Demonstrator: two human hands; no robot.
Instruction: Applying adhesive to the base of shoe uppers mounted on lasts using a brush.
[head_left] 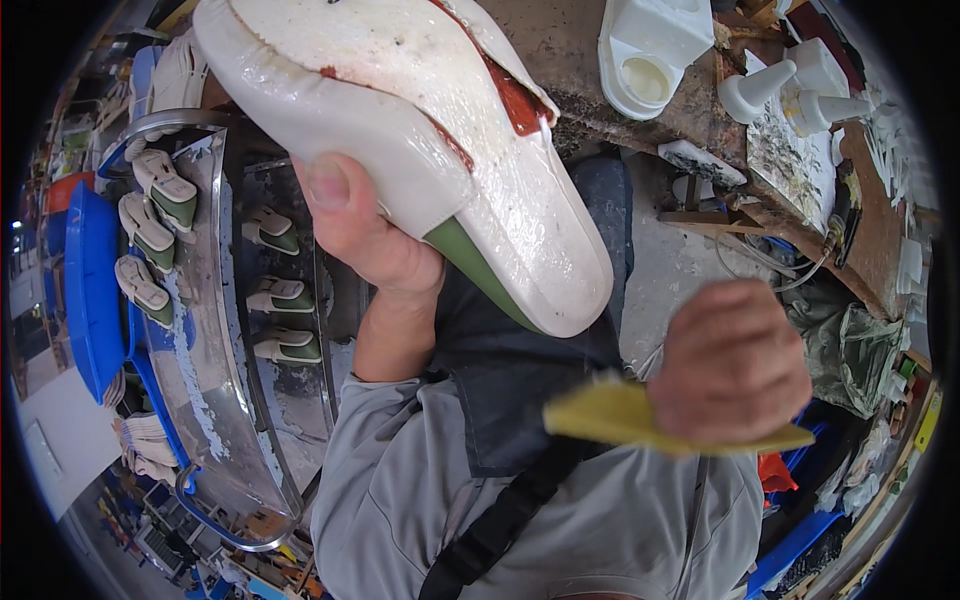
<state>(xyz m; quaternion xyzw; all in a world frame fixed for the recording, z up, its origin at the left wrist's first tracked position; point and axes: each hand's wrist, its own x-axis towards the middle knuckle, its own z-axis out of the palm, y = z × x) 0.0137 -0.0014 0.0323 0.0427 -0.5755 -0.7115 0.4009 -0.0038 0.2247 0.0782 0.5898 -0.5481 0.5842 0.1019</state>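
My left hand (375, 225) grips a shoe upper (440, 190) stretched over a last, thumb on its pale side, the underside turned up. The upper is cream with a green panel, and the underside looks wet and shiny. Reddish-brown patches show along the folded-in edges. Lower right, my right hand (730, 365) is closed round a yellow flat-handled brush (600, 415), apart from the shoe. Motion smears this hand and the brush, so the brush's tip is unclear.
At left a metal rack (235, 300) carries several cream-and-green shoe uppers (160, 185). Beside it stands a blue bin (90, 290). A worn workbench (560, 40) at the top holds a white glue container (645, 60) and white nozzle bottles (760, 90). A hose (810, 265) hangs at right.
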